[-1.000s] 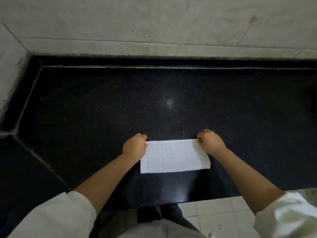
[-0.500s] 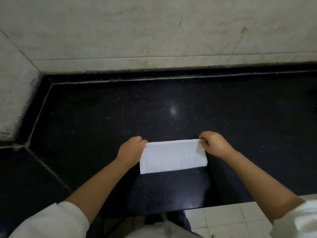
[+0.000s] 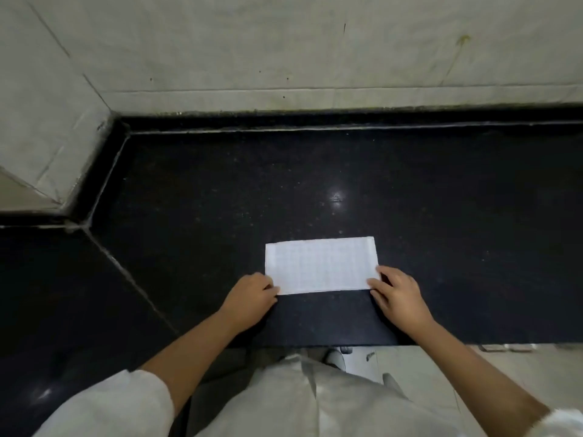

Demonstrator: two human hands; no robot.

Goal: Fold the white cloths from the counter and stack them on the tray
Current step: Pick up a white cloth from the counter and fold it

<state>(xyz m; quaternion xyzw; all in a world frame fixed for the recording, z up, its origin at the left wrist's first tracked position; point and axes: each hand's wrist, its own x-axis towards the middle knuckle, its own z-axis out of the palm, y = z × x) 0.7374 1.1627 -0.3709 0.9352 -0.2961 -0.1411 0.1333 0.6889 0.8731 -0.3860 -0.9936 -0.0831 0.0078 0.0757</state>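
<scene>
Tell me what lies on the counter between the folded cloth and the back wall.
Nothing: in the head view only bare black counter, with a light glare, lies between the white cloth and the tiled wall.

A kitchen, by the look of it: a polished black speckled stone counter (image 3: 315, 184) runs into a corner beneath pale, stained marble-like wall tiles (image 3: 284, 42), with light square floor tiles (image 3: 426, 373) below its front edge.

White rolled sleeves (image 3: 120, 405), pale trousers (image 3: 315, 402)
</scene>
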